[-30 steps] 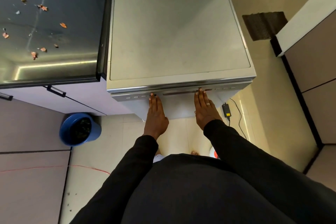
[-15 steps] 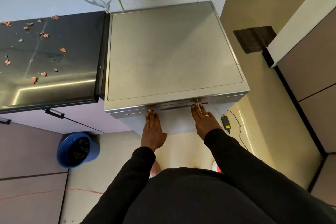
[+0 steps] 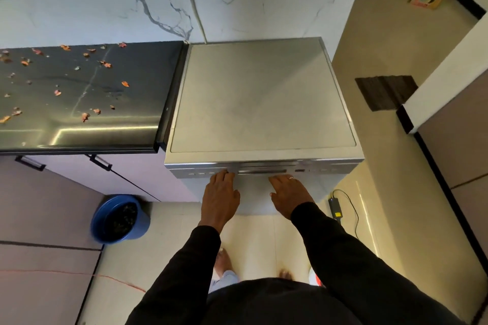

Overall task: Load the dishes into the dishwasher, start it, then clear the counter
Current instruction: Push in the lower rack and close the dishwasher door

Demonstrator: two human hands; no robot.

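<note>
The silver dishwasher stands against the marble wall with its door closed. My left hand lies flat on the top of the door front, fingertips touching the button strip. My right hand lies flat on the door beside it, fingers straight just under the handle slot. The dark counter to the left carries several scattered orange scraps. No dishes are in sight.
A blue bucket with dark contents sits on the floor under the counter. A black power adapter and its cable lie right of the dishwasher. A dark mat lies on the floor beyond. A cabinet stands at right.
The view has tilted upward, showing more of the marble wall. Both hands stay flat on the upper door front; the door remains closed.
</note>
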